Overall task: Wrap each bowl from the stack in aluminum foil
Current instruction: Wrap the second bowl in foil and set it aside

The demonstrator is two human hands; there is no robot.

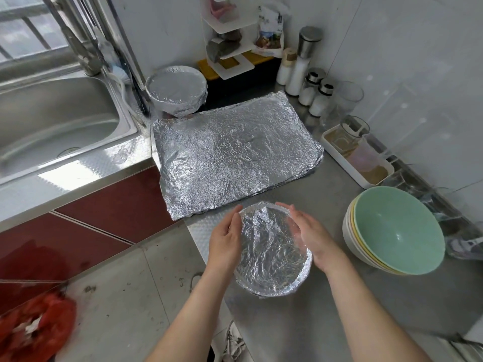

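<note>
— Two bare forearms filled the bottom of the frame. What were the hands doing?

— The left hand and right hand flanked the foil-covered bowl, low centre, at the near edge of the steel counter. The fingers lay nearly straight, and the palms pressed the foil in at the rim from either side. Neither hand was closed around anything.

— How would that bowl handle?

— Probably stiff and fairly weighty under a thin skin that creases, slips and tears easily. It looked best taken by its sides below the rim with spread palms, never by pinching the foil.

— And farther out?

— Flat foil sheets lay mid-frame, just above the bowl. The stack of bowls, green one on top, sat unwrapped at the right. Wrapped bowls stood upper left of centre, beside the sink.
</note>
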